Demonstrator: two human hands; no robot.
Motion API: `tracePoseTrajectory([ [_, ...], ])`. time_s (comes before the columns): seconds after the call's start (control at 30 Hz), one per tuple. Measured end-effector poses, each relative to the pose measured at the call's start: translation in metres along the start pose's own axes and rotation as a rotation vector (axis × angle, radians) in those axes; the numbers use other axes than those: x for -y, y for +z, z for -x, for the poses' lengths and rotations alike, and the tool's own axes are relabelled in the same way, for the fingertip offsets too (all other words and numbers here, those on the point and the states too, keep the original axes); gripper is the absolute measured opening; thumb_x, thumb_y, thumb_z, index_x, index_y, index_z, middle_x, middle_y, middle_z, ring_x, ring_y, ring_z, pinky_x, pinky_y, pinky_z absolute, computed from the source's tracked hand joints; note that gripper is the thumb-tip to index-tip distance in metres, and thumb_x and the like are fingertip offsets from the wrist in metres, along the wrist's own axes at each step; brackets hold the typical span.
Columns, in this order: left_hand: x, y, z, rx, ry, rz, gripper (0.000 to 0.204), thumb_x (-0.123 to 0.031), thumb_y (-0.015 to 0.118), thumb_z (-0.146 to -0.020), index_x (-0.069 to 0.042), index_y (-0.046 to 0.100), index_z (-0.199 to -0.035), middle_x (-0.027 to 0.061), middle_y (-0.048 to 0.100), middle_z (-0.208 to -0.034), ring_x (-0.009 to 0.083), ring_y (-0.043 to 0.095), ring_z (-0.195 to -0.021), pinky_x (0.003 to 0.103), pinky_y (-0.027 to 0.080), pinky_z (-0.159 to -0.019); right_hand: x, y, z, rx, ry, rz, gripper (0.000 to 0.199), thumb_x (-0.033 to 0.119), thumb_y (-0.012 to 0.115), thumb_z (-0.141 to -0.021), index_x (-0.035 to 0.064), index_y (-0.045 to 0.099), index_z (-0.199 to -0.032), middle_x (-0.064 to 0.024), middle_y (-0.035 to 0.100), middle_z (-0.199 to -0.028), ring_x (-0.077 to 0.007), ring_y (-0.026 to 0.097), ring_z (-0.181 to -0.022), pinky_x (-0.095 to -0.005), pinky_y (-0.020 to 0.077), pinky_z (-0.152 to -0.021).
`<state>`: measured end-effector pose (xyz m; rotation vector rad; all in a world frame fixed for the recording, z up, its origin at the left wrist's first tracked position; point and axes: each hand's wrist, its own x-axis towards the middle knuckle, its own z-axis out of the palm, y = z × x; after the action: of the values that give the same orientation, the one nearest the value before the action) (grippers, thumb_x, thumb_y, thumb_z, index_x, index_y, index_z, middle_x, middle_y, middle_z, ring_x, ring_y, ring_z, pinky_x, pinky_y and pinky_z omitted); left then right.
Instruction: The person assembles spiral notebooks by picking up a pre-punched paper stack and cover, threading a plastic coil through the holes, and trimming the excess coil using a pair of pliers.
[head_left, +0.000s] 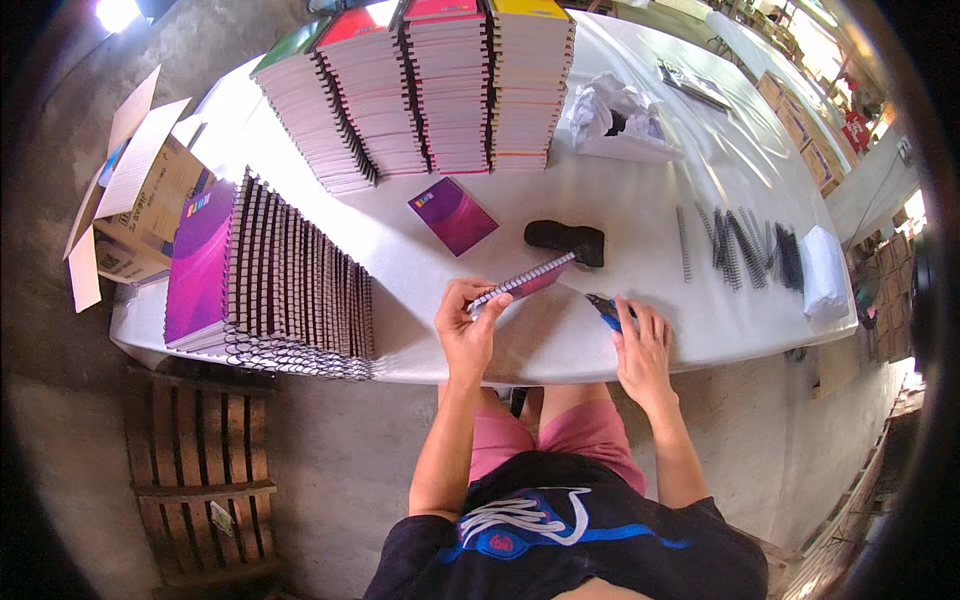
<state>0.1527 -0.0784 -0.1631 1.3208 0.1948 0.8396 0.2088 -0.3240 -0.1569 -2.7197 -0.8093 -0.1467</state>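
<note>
My left hand [465, 325] is closed on one end of a purple spiral notebook [541, 281], held tilted above the table with its coil edge up. My right hand [643, 345] has its fingers around dark pliers with blue handles [604, 310], low over the tabletop and just right of the notebook. The plier tips point toward the notebook without touching it. Beyond the notebook lies a black elongated object [565, 240] whose kind I cannot make out. A flat purple notebook [453, 216] rests farther back, left of it.
Coil-bound purple notebooks [290, 290] stand packed in a row at left, beside an open cardboard box [150, 215]. Tall stacks of notebooks [450, 95] rise at the back. Loose black spiral coils [738, 248], a white wrapped bundle [824, 272] and crumpled white paper [615, 105] occupy the right.
</note>
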Motion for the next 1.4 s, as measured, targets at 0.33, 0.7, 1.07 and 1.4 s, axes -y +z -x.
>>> tracePoseTrajectory([
  [0.33,-0.046,0.011,0.006,-0.140,0.436,-0.615,0.023,-0.005,0.082,-0.064,-0.003,0.066,-0.079,0.0089,0.062,-0.083,0.0166,0.058,-0.071,0.025,0.044,-0.060,0.106,-0.080,-0.014,-0.191,-0.317,-0.391,0.038,0.025,0.065,-0.082,0.0231,0.062,-0.121,-0.0102,0.051,-0.114,-0.0285,0.047,-0.105,-0.0424,0.0330,-0.094],
  [0.7,-0.044,0.007,0.005,-0.162,0.770,-0.766,0.034,-0.001,0.084,-0.054,-0.005,0.067,-0.083,0.0058,0.060,-0.086,0.0199,0.057,-0.071,0.030,0.047,-0.059,0.103,-0.084,-0.019,0.232,-0.244,-0.705,0.038,0.027,0.060,-0.088,0.0174,0.057,-0.125,-0.0082,0.056,-0.108,-0.0249,0.054,-0.094,-0.0423,0.0432,-0.082],
  [1.07,-0.056,0.006,-0.001,-0.331,0.617,-0.724,0.027,-0.005,0.079,-0.071,-0.003,0.062,-0.093,0.0057,0.060,-0.086,0.0187,0.055,-0.072,0.026,0.046,-0.065,0.065,-0.051,-0.011,0.175,-0.125,-0.695,0.044,0.027,0.054,-0.091,0.0108,0.047,-0.131,-0.0146,0.050,-0.120,-0.0302,0.048,-0.113,-0.0442,0.0356,-0.098],
  [1.4,-0.115,0.008,0.014,-0.241,0.031,0.510,0.031,-0.007,0.048,-0.096,0.005,0.051,-0.124,0.0133,0.058,-0.118,0.0098,0.059,-0.096,0.021,0.047,-0.085,0.048,-0.044,-0.030,-0.091,-0.147,-0.858,0.059,0.043,0.053,-0.092,0.0101,0.038,-0.139,-0.0146,0.034,-0.143,-0.0318,0.027,-0.135,-0.0550,0.0178,-0.108],
])
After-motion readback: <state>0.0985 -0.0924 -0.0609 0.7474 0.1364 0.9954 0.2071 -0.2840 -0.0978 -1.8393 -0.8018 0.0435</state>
